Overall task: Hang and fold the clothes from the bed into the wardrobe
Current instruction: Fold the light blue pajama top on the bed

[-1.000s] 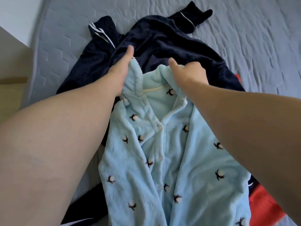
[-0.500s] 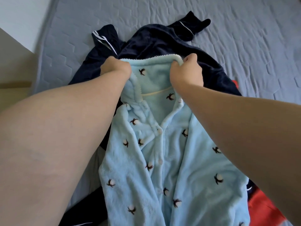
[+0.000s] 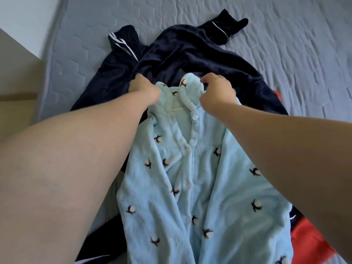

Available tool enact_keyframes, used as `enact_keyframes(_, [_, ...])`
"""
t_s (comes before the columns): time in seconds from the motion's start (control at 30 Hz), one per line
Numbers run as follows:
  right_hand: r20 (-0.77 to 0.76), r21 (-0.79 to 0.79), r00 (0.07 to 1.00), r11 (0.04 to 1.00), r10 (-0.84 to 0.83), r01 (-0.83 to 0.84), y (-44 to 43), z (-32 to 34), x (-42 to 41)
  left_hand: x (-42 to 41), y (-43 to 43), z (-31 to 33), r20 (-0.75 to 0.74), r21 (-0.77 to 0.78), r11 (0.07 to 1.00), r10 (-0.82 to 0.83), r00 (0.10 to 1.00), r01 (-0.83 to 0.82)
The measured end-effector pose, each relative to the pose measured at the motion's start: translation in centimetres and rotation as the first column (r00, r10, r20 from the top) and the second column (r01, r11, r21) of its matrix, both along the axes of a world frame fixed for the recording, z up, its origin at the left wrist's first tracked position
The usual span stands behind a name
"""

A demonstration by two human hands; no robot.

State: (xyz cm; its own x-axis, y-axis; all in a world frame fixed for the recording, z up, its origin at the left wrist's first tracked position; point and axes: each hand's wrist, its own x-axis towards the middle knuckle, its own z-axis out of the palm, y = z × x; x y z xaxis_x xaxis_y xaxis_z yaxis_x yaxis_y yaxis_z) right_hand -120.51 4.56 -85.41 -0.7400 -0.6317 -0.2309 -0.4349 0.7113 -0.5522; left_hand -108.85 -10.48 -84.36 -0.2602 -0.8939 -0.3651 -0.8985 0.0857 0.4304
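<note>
L hand [image 3: 145, 88] & R hand [image 3: 217, 94] grip collar of fluffy light-blue fleece pyjama top [image 3: 209, 180], over navy velour garment [image 3: 190, 54], on quilted grey bed [image 3: 289, 46].

A white wall [image 3: 21, 21] fills the top corner, far off to the left of the left hand [image 3: 144, 88] and further away than it. Under the wall sits a flat tan piece [image 3: 17, 73]. The line where the two meet runs slanted, going down toward the bed [image 3: 76, 54]. A darker brown strip [image 3: 17, 97] goes across the tan piece, about level with the left hand and well apart from it. Below the strip is a lighter yellow-tan patch [image 3: 15, 115]. All of this lies just beside the left edge of the bed, far from the right hand [image 3: 217, 94]. What the tan piece is cannot be told
</note>
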Motion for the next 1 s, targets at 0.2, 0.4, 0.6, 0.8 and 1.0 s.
enact_keyframes(0.2, [-0.121, 0.39, 0.993, 0.92, 0.002, 0.046, 1.6, -2.9, -1.2, 2.7, 2.0, -2.0, 0.217, 0.243, 0.968, -0.117, 0.969, 0.063])
enact_keyframes(0.4, [-0.074, 0.285, 0.997, 0.957, -0.025, 0.045, 4.2, -3.7, -1.8, 5.4, 1.7, -4.2, 0.244, 0.233, 0.96, -0.213, 0.946, 0.156])
enact_keyframes(0.6, [-0.107, 0.102, 0.994, 0.994, -0.019, 0.03, 5.3, -2.4, -1.6, 7.4, 1.4, -4.4, 0.257, 0.102, 0.981, -0.184, 0.949, 0.162])
enact_keyframes(0.8, [-0.177, -0.006, 0.984, 1.0, -0.022, 0.021, 6.1, 0.0, -1.7, 8.4, 1.8, -2.3, -0.067, 0.076, 0.997, 0.023, 0.997, -0.018])
enact_keyframes(1.0, [-0.167, 0.015, 0.983, 0.997, -0.072, 0.076, 6.4, 3.4, -0.9, 7.3, 2.4, 2.0, -0.091, 0.203, 0.96, 0.213, 0.973, -0.191])
